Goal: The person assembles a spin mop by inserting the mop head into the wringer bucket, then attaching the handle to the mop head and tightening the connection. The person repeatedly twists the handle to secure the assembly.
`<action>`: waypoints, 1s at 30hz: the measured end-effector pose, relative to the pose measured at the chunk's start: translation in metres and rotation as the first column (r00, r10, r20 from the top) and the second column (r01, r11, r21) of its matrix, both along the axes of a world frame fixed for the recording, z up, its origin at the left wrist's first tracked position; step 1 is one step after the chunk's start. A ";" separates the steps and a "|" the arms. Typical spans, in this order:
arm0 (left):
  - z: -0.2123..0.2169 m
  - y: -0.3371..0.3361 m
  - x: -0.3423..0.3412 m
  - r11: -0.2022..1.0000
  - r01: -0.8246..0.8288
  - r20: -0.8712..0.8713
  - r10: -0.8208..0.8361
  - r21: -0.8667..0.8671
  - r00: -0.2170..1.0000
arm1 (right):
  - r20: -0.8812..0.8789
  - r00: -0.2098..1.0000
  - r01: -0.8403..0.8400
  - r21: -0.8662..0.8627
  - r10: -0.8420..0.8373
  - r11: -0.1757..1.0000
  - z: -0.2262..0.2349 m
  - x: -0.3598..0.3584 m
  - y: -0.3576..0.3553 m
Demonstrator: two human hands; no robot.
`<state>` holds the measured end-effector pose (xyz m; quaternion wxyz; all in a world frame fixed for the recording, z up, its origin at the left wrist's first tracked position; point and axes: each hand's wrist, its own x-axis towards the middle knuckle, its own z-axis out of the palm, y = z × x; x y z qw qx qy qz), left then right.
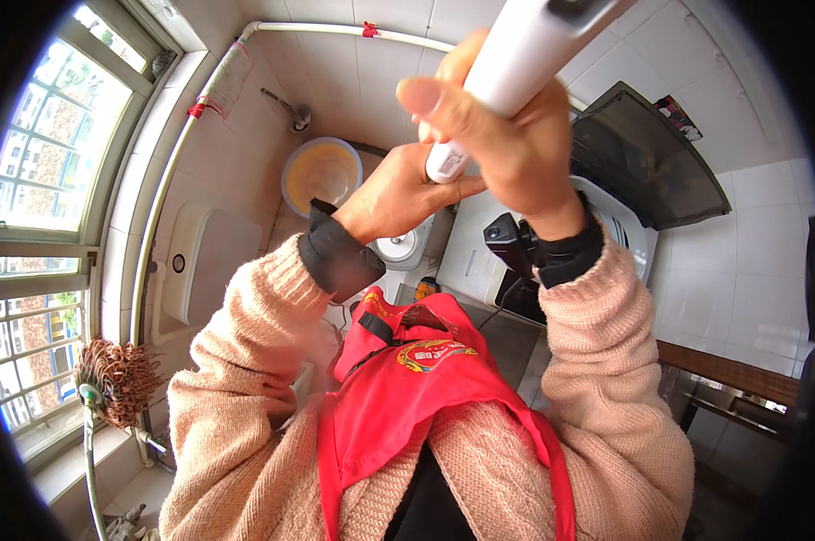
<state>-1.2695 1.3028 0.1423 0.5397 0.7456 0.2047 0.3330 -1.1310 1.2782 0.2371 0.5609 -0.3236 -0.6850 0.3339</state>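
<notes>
A long white tube-shaped device (pixel 515 68), rounded at its lower end and with a dark recess near its upper end, slants up and right in front of me; its exact kind I cannot make out. My left hand (pixel 403 194) is closed around the lower tip. Higher up, my right hand (pixel 529 144) wraps the body from behind and the right, its thumb pointing left. Both wrists wear black straps, and a small black camera (pixel 508 239) sits by the right one. Below hangs my red apron (pixel 398 388) over a pink knit sweater.
On the right is a washing machine with its dark lid (pixel 655 158) raised. A pale basin (pixel 322 176) and a white round-topped appliance (pixel 398 248) stand beyond my left hand. A brown mop head (pixel 119 383) is by the windows, near a white pipe (pixel 159 207). A wooden ledge (pixel 732 370) lies right.
</notes>
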 end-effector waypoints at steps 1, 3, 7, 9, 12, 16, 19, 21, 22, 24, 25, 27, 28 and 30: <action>0.009 0.001 -0.001 1.000 0.012 -0.050 -0.014 -0.026 0.999 | -0.039 0.999 -0.030 0.017 0.031 0.999 0.008 0.000 0.002; 0.013 0.004 -0.002 0.999 0.044 -0.004 -0.044 -0.008 0.999 | -0.074 0.996 -0.039 0.016 0.040 0.999 0.008 0.000 0.003; -0.037 0.011 -0.003 0.993 0.045 -0.061 -0.052 -0.108 0.997 | -0.154 0.988 -0.033 -0.069 0.022 0.997 -0.047 -0.014 0.006; -0.078 0.004 -0.009 0.989 0.098 -0.084 -0.108 -0.112 0.991 | -0.234 0.972 -0.045 -0.161 0.006 0.986 -0.087 -0.022 -0.005; -0.129 -0.003 -0.009 0.985 0.092 -0.069 -0.103 -0.144 0.992 | -0.126 0.991 0.009 -0.296 -0.049 0.955 -0.136 -0.024 -0.017; -0.161 0.002 -0.009 0.998 0.021 -0.090 -0.026 -0.058 0.996 | 0.045 0.998 0.057 -0.350 -0.044 0.935 -0.168 -0.024 -0.017; -0.156 0.005 -0.008 0.992 0.004 -0.109 -0.017 -0.124 0.994 | 0.097 0.995 0.032 -0.368 0.005 0.929 -0.163 -0.022 -0.013; -0.138 0.012 -0.010 0.980 0.087 -0.082 -0.103 -0.177 0.991 | 0.109 0.994 0.015 -0.349 0.024 0.937 -0.144 -0.017 -0.007; -0.126 0.015 -0.008 0.977 0.112 -0.050 -0.123 -0.180 0.991 | 0.013 1.000 -0.009 -0.327 0.015 0.945 -0.130 -0.015 -0.006; -0.095 0.011 -0.007 0.987 0.064 -0.044 -0.071 -0.150 0.996 | -0.054 0.998 -0.042 -0.324 0.026 0.945 -0.097 -0.012 0.000; -0.078 0.013 -0.007 0.993 0.045 -0.052 -0.051 -0.108 0.997 | 0.048 0.999 -0.008 -0.319 0.025 0.948 -0.077 -0.004 0.004; -0.044 0.019 -0.004 0.963 0.098 -0.079 -0.121 -0.253 0.990 | 0.113 0.993 -0.009 -0.102 0.020 0.995 -0.040 0.003 0.012; -0.029 0.021 -0.002 0.971 0.101 -0.098 -0.125 -0.218 0.987 | 0.126 0.992 -0.005 -0.043 0.010 0.999 -0.022 0.005 0.014; -0.007 0.022 0.000 0.985 0.113 -0.115 -0.128 -0.131 0.985 | 0.128 0.990 0.049 0.031 -0.053 0.998 0.003 0.008 0.011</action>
